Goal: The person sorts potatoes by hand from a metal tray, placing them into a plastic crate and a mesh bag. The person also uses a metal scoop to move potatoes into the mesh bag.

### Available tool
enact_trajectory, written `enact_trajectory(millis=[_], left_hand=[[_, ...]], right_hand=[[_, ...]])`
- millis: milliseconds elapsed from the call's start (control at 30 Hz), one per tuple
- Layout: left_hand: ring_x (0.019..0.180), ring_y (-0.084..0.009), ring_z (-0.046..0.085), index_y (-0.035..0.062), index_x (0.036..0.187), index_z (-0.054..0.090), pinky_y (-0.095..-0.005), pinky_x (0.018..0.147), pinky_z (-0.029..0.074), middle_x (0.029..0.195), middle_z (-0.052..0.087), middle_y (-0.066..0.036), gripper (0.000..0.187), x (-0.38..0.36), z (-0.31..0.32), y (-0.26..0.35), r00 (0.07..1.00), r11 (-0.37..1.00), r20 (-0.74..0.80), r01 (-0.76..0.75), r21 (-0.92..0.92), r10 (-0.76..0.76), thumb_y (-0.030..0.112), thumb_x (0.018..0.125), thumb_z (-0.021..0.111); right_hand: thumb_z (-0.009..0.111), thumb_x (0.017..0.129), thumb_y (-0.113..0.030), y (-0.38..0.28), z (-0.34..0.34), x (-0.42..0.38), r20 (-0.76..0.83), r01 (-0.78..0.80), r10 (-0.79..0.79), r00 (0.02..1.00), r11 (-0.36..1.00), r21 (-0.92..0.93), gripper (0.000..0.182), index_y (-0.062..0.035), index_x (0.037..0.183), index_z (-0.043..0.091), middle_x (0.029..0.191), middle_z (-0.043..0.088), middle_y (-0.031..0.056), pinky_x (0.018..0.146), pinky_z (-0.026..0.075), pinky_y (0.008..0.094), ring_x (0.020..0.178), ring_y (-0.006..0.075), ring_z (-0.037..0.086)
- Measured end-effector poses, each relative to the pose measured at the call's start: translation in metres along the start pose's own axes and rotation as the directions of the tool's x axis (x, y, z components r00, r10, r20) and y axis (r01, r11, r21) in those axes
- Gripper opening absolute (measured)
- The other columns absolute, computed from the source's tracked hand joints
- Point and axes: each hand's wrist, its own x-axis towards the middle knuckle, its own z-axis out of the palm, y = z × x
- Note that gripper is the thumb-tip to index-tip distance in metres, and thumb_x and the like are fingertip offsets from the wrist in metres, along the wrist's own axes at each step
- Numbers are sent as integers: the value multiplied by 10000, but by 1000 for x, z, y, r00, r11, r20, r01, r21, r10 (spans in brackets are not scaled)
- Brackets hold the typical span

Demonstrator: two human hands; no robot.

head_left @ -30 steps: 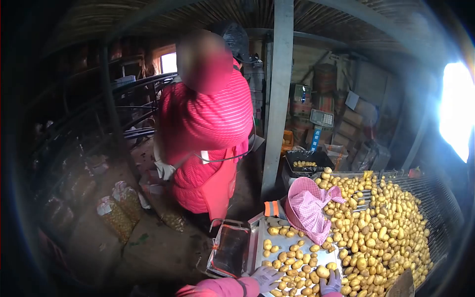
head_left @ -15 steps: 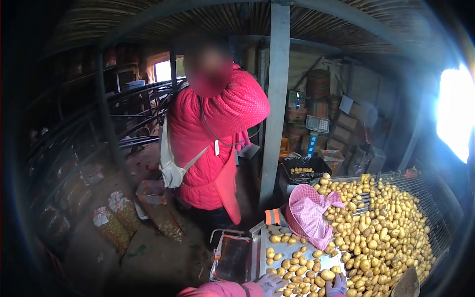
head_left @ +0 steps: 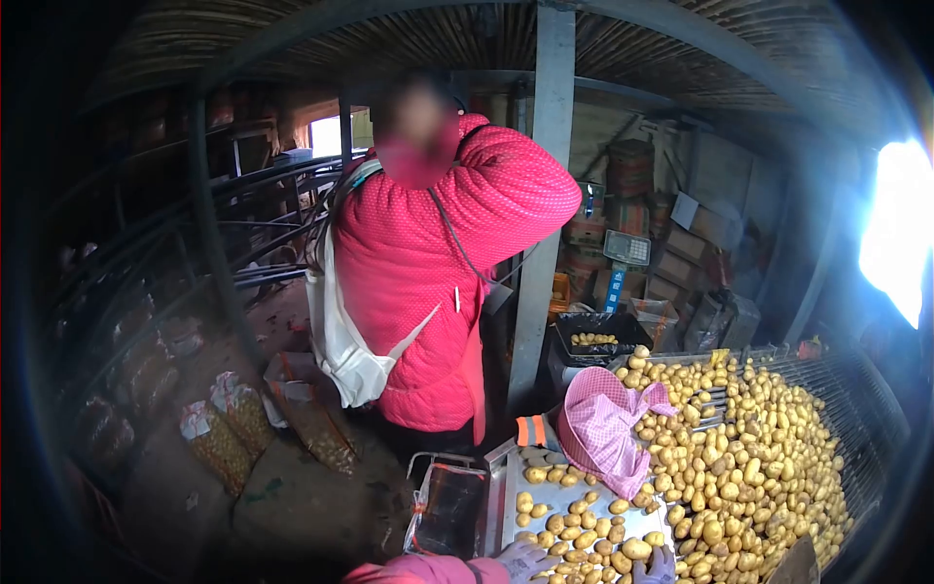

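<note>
My left hand [head_left: 525, 562], in a pale grey-purple glove, lies at the near end of a metal sorting tray [head_left: 498, 511], its fingers stretched out beside loose potatoes [head_left: 586, 538]. Farther right, my right hand [head_left: 658, 566] wears a similar glove. Its fingers are apart and touch the potatoes, close to a larger potato [head_left: 637, 548]; the palm is partly cut off by the frame's lower edge. Neither hand is seen lifting anything. To the right of the tray, a big heap of potatoes [head_left: 739, 467] covers a slatted rack [head_left: 856, 389].
A person in a pink checked bonnet [head_left: 593, 414] leans over the tray's far end, with an orange-striped cuff [head_left: 533, 429]. Another person in a pink padded jacket [head_left: 409, 292] stands behind a framed bin [head_left: 448, 506]. Potato sacks [head_left: 219, 443], a post [head_left: 545, 195] and a scale [head_left: 626, 247] are around.
The standing person has turned and shifted right, showing more of a white bag. My view has shifted slightly; both my hands stay low among the potatoes.
</note>
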Motion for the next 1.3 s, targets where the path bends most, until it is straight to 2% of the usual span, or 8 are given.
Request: enact_trajectory(millis=[33, 100, 233, 833, 1067, 1133, 1233, 1300], left_hand=[[1103, -306, 504, 146, 1266, 547, -472, 982, 357, 1087, 560, -108, 511, 0, 14, -5, 1000, 1000, -1, 3, 1, -3, 353, 801, 586], [1253, -371, 424, 93, 1231, 597, -569, 1138, 132, 1261, 556, -196, 539, -2, 41, -12, 987, 986, 125, 113, -122, -98, 417, 801, 566], [1160, -365, 486, 59, 1116, 639, -586, 1119, 157, 1154, 588, -201, 476, -5, 58, -16, 997, 989, 3, 83, -123, -83, 410, 803, 566], [1199, -327, 414, 121, 1350, 481, -517, 1060, 236, 1209, 527, -122, 567, -35, 18, -9, 997, 999, -65, 48, -19, -49, 387, 849, 493], [1115, -349, 465, 66, 1276, 540, -536, 1013, 299, 1131, 553, -144, 540, -31, 7, 2, 967, 997, -250, -22, 71, 40, 324, 802, 552], [1131, -350, 462, 69, 1271, 548, -538, 1019, 297, 1144, 551, -146, 535, -32, -8, 15, 957, 997, -290, 33, 72, -11, 327, 803, 554], [1165, -349, 453, 77, 1269, 555, -540, 1031, 292, 1179, 547, -143, 530, -37, -7, 26, 946, 991, -311, 115, 71, -88, 334, 805, 557], [1184, -346, 447, 81, 1272, 556, -541, 1039, 289, 1202, 546, -138, 532, -38, -9, 28, 947, 987, -300, 140, 72, -113, 339, 807, 558]], right_hand=[[718, 753, -433, 49, 25, 59, -10, 199, -199, 980, 980, 10, 512, -153, 1170, 619, 1118, 570, 106, 999, 319, 396, 1082, 281, 515], [723, 750, -438, 93, 53, 123, 12, 358, -359, 933, 933, 48, 511, -152, 1161, 624, 1103, 575, 100, 996, 315, 395, 1071, 275, 518], [732, 742, -448, 122, 74, 171, 40, 461, -469, 882, 878, 127, 509, -151, 1144, 635, 1074, 587, 88, 989, 306, 393, 1050, 265, 526], [766, 728, -439, 154, 109, 220, 32, 474, -513, 858, 813, 339, 475, -117, 1064, 675, 975, 629, 60, 973, 267, 403, 975, 246, 554], [705, 811, -316, 147, 101, 196, -231, 564, -544, 806, 826, 23, 307, -97, 1022, 663, 959, 638, 63, 924, 358, 410, 994, 261, 561], [713, 784, -236, 152, 92, 172, -473, 276, -357, 805, 932, -233, 242, -90, 970, 658, 968, 654, 64, 856, 420, 403, 944, 243, 606], [648, 826, -291, 95, 52, 84, -418, 264, -283, 863, 959, -104, 312, -91, 1064, 621, 1081, 600, 107, 914, 405, 404, 1029, 282, 563], [605, 854, -328, -13, 8, -20, -345, -45, 69, 936, 996, 77, 362, -92, 1127, 597, 1156, 564, 137, 954, 395, 404, 1086, 308, 535]])
